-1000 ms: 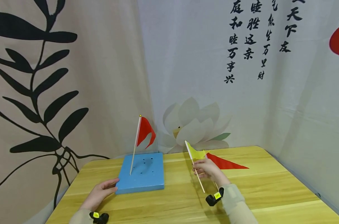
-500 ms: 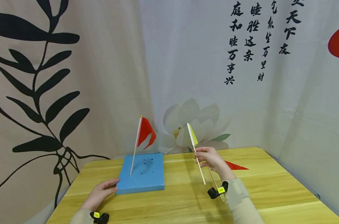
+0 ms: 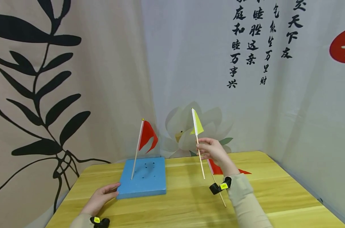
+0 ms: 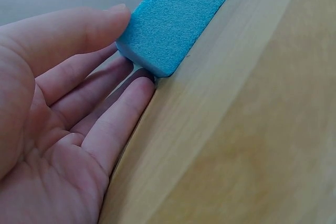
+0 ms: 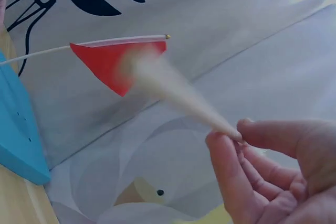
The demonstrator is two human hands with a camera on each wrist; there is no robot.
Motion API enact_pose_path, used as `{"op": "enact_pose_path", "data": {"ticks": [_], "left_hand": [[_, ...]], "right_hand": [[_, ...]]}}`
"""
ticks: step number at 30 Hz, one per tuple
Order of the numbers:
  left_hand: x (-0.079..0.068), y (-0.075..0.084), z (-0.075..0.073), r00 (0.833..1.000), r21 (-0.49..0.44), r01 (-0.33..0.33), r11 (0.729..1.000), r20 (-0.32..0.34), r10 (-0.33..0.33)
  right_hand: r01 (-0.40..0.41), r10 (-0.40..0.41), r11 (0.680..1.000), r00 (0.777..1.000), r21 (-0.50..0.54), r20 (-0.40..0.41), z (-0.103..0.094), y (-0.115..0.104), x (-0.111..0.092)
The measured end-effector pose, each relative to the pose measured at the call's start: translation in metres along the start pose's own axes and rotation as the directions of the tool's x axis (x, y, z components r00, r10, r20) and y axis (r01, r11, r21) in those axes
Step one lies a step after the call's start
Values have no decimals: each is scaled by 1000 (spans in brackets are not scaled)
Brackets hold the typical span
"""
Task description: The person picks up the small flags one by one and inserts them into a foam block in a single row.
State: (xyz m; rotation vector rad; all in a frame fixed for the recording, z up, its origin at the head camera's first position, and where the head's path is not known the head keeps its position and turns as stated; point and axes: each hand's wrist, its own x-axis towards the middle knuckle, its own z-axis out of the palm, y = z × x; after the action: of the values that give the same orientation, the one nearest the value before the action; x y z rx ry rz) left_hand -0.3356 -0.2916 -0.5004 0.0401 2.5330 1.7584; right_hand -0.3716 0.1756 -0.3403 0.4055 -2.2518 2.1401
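My right hand (image 3: 213, 151) pinches the thin stick of a yellow pennant flag (image 3: 198, 125) between thumb and fingertips, above the table. The flag is nearly upright, its lower end off the surface. In the right wrist view its stick (image 5: 184, 95) is blurred. Beside the blue foam block (image 3: 158, 186), my left hand (image 3: 99, 198) touches the left edge with thumb and fairly straight fingers. A red swallow-tailed flag (image 3: 148, 134) stands in the block, leaning slightly right; several small holes dot the top. Under my right wrist, another red flag (image 3: 215, 168) lies on the table, partly hidden.
The wooden table (image 3: 277, 196) extends right and in front of the block. A printed curtain (image 3: 195, 63) with leaves, a lotus and writing hangs behind it. Wrist cameras sit on my left wrist (image 3: 101, 221) and right wrist (image 3: 220, 186).
My right hand has lifted the yellow flag up from the table and turned it more upright. More of the lying red flag's stick shows. My left hand stays at the block.
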Motion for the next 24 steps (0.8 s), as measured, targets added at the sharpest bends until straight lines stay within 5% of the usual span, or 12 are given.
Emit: {"op": "enact_pose_path", "data": {"ticks": [14, 24], "left_hand": [[0, -1, 0, 1000, -7, -15, 1000, 17, 15], [-3, 0, 0, 1000, -17, -7, 1000, -5, 7]], "right_hand": [[74, -63, 987, 995, 146, -75, 46, 16, 11], [181, -158, 944, 982, 276, -104, 99, 27, 26]]}}
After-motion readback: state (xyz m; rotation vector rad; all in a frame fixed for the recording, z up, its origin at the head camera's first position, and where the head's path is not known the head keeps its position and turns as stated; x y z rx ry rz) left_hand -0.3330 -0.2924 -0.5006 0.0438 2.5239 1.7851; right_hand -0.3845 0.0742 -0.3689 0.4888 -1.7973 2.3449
